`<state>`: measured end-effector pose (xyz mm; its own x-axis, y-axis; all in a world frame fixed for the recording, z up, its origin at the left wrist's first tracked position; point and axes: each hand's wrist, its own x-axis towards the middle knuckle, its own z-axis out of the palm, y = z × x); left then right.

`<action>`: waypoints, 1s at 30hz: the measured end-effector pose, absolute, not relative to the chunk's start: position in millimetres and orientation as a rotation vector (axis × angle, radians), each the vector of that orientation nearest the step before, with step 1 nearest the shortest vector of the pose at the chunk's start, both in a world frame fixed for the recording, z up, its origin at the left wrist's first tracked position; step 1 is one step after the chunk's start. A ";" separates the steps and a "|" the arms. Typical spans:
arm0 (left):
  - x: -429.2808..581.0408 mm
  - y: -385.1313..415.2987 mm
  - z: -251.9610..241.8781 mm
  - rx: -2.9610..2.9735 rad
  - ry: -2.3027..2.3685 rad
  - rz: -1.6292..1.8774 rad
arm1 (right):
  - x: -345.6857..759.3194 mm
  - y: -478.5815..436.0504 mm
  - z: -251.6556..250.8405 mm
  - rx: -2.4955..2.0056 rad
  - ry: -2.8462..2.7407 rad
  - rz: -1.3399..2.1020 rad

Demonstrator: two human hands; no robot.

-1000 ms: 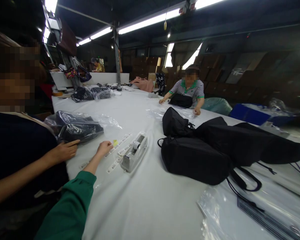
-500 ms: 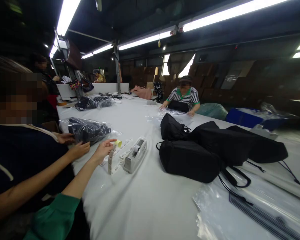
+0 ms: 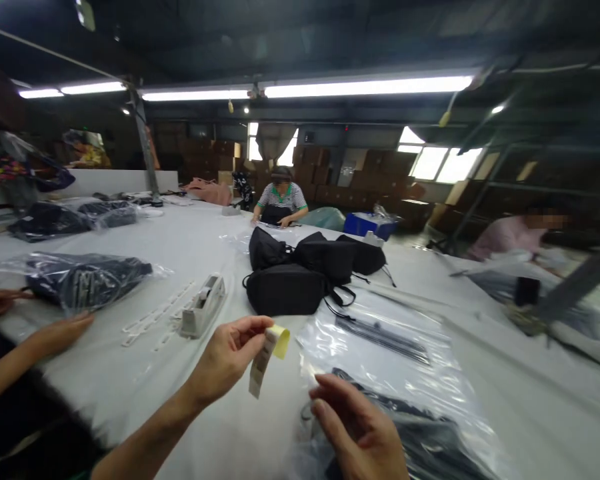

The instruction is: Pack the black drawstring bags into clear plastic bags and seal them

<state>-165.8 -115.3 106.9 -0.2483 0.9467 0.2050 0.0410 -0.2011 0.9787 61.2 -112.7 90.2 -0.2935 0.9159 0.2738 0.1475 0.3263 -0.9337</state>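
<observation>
A short strip of stickers (image 3: 261,368) with a curled yellow backing hangs from the fingertips of my left hand (image 3: 227,357), pinched between thumb and forefinger over the white table. My right hand (image 3: 363,430) is beside it at the lower middle, fingers curved and thumb apart, with nothing visible in it. Just beyond and under this hand lies a clear plastic bag (image 3: 433,433) with a dark item inside. A grey tape dispenser (image 3: 203,310) stands left of my left hand, and more label strips (image 3: 155,317) lie flat beside it.
Several black drawstring bags (image 3: 286,291) are piled ahead on the table, beside flat clear plastic bags (image 3: 390,333). At left, a co-worker's hands (image 3: 55,340) touch a wrapped dark bag (image 3: 87,280). A person in stripes (image 3: 281,195) works across the table, another in pink (image 3: 505,237) at right.
My view has turned right. My left hand has carried the sticker strip away from the tape dispenser, to the right and nearer me. My right hand has come into view.
</observation>
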 end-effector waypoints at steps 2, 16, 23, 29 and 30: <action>-137.9 -126.1 111.8 1.396 1.301 1.502 | 69.7 -110.6 110.9 -0.853 -1.751 0.791; -68.1 -153.6 109.4 1.679 1.249 1.427 | 107.8 -120.9 126.0 -0.811 -1.807 0.767; -50.7 -154.4 108.5 1.460 1.022 1.323 | 116.8 -125.7 118.6 -0.852 -1.697 0.846; -36.2 -152.7 116.0 1.629 1.185 1.370 | 140.4 -123.4 129.7 -0.888 -1.789 0.954; -35.8 -151.5 116.2 1.686 1.215 1.352 | 145.9 -122.8 134.3 -0.900 -1.818 0.958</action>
